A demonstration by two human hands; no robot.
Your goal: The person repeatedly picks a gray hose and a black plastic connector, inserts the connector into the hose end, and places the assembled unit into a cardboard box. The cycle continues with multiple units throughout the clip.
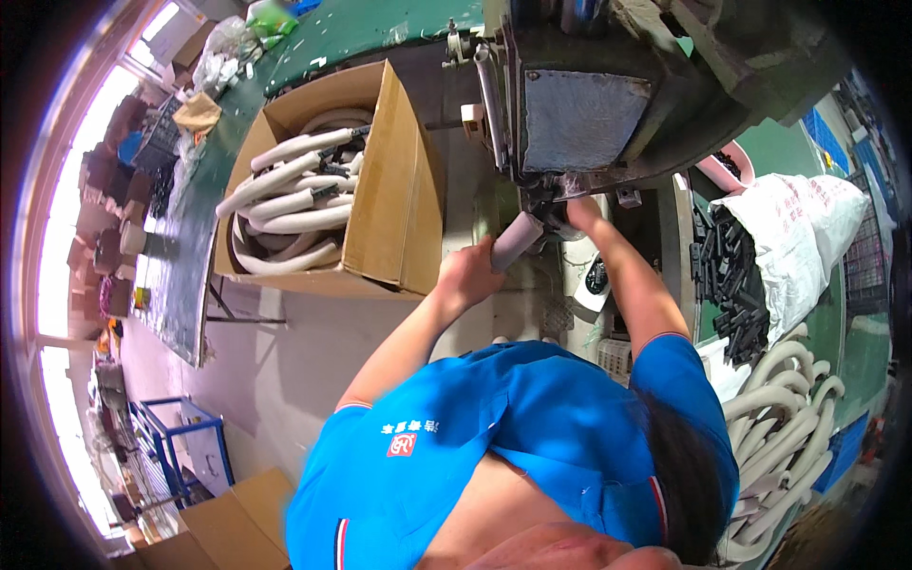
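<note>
My left hand [469, 273] is closed round a pale grey foam-covered tube [516, 241]. The tube slants up to the right, and its upper end sits under the head of a dark machine [586, 119] with a worn, light metal plate on its front. My right hand [582, 213] is at the lower edge of the machine head, close to the tube's upper end. Its fingers are hidden in shadow among dark parts, so what they touch does not show.
An open cardboard box [404, 190] of bent foam tubes with black ends stands left. At right, a white sack [798, 242] spills black plastic parts [736, 304] onto a green table. More foam tubes [784, 418] pile below it. A blue frame cart [185, 432] stands lower left.
</note>
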